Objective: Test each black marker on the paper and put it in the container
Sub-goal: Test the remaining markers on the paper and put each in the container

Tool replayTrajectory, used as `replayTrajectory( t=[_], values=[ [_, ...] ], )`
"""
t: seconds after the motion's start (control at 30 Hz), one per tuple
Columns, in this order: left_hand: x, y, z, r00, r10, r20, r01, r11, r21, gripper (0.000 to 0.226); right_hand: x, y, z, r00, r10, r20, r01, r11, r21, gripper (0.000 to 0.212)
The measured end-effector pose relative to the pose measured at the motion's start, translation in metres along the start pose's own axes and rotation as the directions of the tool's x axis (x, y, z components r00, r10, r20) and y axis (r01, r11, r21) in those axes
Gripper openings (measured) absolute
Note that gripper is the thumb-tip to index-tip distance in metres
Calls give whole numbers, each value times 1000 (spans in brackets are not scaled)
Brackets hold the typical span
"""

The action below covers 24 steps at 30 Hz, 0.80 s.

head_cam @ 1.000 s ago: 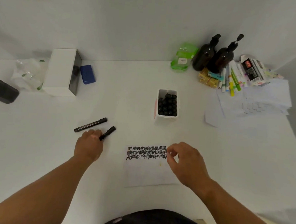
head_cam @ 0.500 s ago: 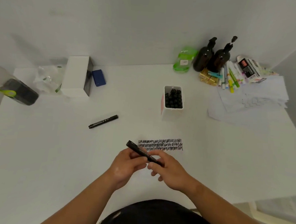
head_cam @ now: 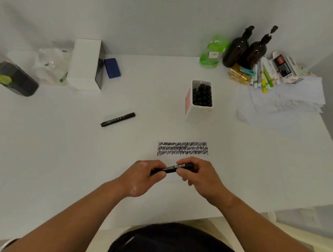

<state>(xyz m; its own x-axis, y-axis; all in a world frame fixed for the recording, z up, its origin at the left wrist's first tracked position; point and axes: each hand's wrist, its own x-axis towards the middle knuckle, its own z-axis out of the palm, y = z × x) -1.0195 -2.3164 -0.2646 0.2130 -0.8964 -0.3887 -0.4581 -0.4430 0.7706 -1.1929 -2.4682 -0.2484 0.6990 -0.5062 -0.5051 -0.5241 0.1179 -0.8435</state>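
1. Left hand (head_cam: 139, 177) curls its fingers round the left end of a black marker (head_cam: 174, 167), and the right hand (head_cam: 199, 177) pinches the right part between thumb and fingertips. I see the pen held roughly level, just over the near part of the paper (head_cam: 169, 158).
2. On the paper's far part I count three rows of black scribbles (head_cam: 182, 149). Beyond it, slightly right, stands the white container (head_cam: 198, 113), packed with upright black pens (head_cam: 202, 96). A loose marker (head_cam: 117, 119) lies on the table (head_cam: 64, 149), far left of the paper and well apart from both hands.
3. I judge the marker light, stiff and smooth, so it could roll if set down. I would grip mid-barrel and pull the cap straight off. I cannot tell which end carries the cap.
4. White print runs along both marker barrels, too small for me to read. The pink label (head_cam: 188, 100) on the container's left side is also unreadable.
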Motion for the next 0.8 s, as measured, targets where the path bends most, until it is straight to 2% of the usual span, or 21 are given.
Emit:
replayTrajectory(
  t=[0.07, 0.13, 0.3, 0.43, 0.53, 0.6, 0.67, 0.73, 0.8],
  values=[
    [0, 4, 10, 997, 42, 65, -45, 998, 49, 21, 3, 0, 8, 999, 33, -22, -30, 990, 140, 10],
    [1, 7, 19, 997, 55, 60, -57, 998, 34, 26, 6, 0, 16, 996, 86, -10, -81, 969, 235, 10],
    [0, 15, 33, 998, 63, 17, -62, 996, -56, 35, 4, 3, 32, 983, 169, 70, -182, 940, 288, 18],
    [2, 10, 34, 997, 72, -15, -72, 997, -29, 29, 2, 4, 31, 984, 164, 64, -176, 917, 359, 18],
    [3, 6, 37, 997, 69, -40, -68, 998, 18, 28, 4, 7, 30, 990, 128, 57, -140, 928, 345, 18],
    [7, -1, 38, 997, 68, -48, -67, 998, 11, 25, 7, 9, 29, 994, 106, 17, -106, 941, 321, 17],
    [13, -13, 34, 996, 26, -90, -24, 999, 32, 37, 14, 12, 26, 990, 109, -92, -69, 930, 361, 17],
    [21, -30, 26, 973, 24, -231, 17, 985, 170, 55, 22, 18, 18, 963, 153, -222, -44, 901, 432, 17],
    [32, -49, 18, 926, 74, -370, 51, 947, 316, 66, 28, 26, 9, 944, 156, -289, -19, 904, 428, 16]
  ],
)
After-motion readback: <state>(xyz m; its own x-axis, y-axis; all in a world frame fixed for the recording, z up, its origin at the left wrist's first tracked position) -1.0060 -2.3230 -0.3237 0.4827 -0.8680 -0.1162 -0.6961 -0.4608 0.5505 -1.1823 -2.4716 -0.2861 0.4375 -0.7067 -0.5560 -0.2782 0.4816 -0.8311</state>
